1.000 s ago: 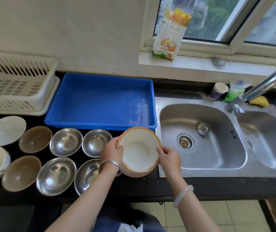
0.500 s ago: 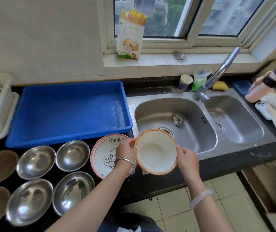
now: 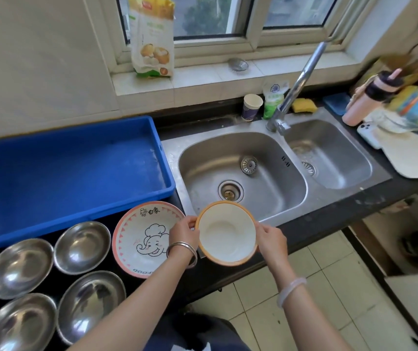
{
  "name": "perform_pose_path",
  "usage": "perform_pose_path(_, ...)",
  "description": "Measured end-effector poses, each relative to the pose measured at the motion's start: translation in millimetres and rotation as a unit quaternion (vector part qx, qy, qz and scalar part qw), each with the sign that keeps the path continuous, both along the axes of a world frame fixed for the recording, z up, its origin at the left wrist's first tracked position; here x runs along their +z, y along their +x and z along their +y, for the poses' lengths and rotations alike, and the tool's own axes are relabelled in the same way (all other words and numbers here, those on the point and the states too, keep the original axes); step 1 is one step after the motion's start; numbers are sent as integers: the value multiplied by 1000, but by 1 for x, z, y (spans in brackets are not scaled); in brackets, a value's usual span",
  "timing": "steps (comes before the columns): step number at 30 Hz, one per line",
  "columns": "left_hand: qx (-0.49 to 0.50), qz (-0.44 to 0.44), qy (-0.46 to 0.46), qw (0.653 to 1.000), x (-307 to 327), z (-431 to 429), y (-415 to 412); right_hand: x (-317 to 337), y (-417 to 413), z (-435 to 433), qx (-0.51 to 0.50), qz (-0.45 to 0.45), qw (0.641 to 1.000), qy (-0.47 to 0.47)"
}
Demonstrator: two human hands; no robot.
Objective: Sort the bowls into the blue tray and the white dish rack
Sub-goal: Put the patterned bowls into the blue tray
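Note:
An orange-rimmed white bowl is held above the counter edge in front of the sink. My left hand grips its left rim and my right hand grips its right rim. Left of it a pink-rimmed bowl with an elephant drawing lies on the black counter. Several steel bowls sit further left. The blue tray stands behind them with nothing in it. The white dish rack is out of view.
A double steel sink with a tall faucet lies to the right of the tray. A paper cup, sponge, bottle and phone crowd the back right. A flour bag stands on the sill.
The orange-rimmed bowl has been lifted off the elephant bowl beneath it, which is now uncovered. My view has swung right, so the dish rack and the leftmost bowls have left the frame.

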State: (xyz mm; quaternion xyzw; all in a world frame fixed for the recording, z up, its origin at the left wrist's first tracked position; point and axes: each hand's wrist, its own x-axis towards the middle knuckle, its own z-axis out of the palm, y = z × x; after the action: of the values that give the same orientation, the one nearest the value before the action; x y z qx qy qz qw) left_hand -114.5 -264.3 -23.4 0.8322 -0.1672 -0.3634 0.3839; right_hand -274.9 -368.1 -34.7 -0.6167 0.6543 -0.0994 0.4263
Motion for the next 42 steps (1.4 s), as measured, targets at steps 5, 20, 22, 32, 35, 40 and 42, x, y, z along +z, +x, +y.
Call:
perform_pose_path(5,-2,1,-3,1000,-2,2,-1,-7,-2,4,-3,-8,1000,-9)
perform_pose_path(20,43,-56,6,997,8,39,25,36,33,10,171,6,973,-154)
perform_pose_path(22,69,-77,26,994,9,55,35,40,59,15,236,-16,962,-135)
perform_pose_path(32,195,-11,70,978,3,102,57,16,170,35,499,130,850,-105)
perform_pose_path(35,226,37,86,970,-3,103,58,7,183,31,512,153,842,-72)
perform_pose_path(40,259,38,71,962,-7,104,64,3,191,22,513,159,840,-80)
perform_pose_path(42,275,31,56,959,-6,108,66,5,190,20,511,143,843,-86)
